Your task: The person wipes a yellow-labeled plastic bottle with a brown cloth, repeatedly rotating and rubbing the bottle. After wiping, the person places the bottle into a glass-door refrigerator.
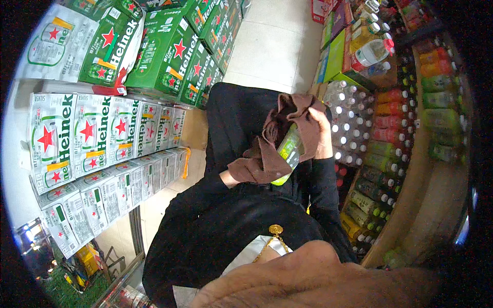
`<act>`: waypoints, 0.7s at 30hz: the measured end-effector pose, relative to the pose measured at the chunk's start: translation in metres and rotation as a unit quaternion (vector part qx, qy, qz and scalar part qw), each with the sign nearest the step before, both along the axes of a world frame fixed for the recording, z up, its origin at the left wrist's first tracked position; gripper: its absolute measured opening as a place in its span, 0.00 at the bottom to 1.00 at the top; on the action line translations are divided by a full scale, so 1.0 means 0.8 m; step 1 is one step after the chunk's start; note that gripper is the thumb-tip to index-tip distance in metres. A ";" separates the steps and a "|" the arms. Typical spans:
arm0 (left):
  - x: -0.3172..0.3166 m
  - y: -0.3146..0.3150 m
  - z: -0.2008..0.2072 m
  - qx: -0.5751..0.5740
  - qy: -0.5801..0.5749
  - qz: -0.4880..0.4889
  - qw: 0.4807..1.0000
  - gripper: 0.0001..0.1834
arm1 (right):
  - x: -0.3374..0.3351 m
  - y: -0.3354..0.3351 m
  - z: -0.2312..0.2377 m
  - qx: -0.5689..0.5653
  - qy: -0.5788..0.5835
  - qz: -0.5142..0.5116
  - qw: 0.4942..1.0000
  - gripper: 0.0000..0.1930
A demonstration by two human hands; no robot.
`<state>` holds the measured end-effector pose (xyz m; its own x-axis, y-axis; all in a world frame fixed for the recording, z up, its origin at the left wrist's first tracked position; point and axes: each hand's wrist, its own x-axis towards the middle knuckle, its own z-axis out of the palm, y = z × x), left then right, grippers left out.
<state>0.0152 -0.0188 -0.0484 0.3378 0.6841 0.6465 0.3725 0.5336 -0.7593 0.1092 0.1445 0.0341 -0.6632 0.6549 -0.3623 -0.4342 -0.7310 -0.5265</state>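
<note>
In front of my body, a brown cloth [262,158] is bunched around a bottle [291,150] with a green label. The bottle lies tilted, its lower end toward me and its upper end hidden in the folds. My right hand [323,129] is closed on the cloth at the bottle's right side, thumb toward the top. From the left, my left hand [226,179] goes in under the cloth near the bottle's lower end; its fingers are covered.
Green beer cartons [154,56] and silver beer packs [120,126] are stacked on my left. On the right stand white-capped clear bottles [349,120], a cardboard box [382,74] with larger bottles, and shelves of coloured drinks [387,123]. A pale tiled floor [277,46] runs ahead.
</note>
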 end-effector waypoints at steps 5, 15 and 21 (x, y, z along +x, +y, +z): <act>-0.002 -0.002 -0.004 -0.006 0.015 0.016 1.000 0.19 | -0.004 0.022 -0.006 0.068 -0.030 0.035 0.997 0.18; -0.006 0.010 -0.002 -0.013 -0.007 0.002 1.000 0.20 | 0.001 -0.053 -0.053 0.389 -0.298 0.038 0.871 0.60; -0.011 0.008 0.002 -0.016 -0.017 -0.018 1.000 0.21 | -0.001 -0.029 -0.053 0.377 -0.283 0.012 0.882 0.52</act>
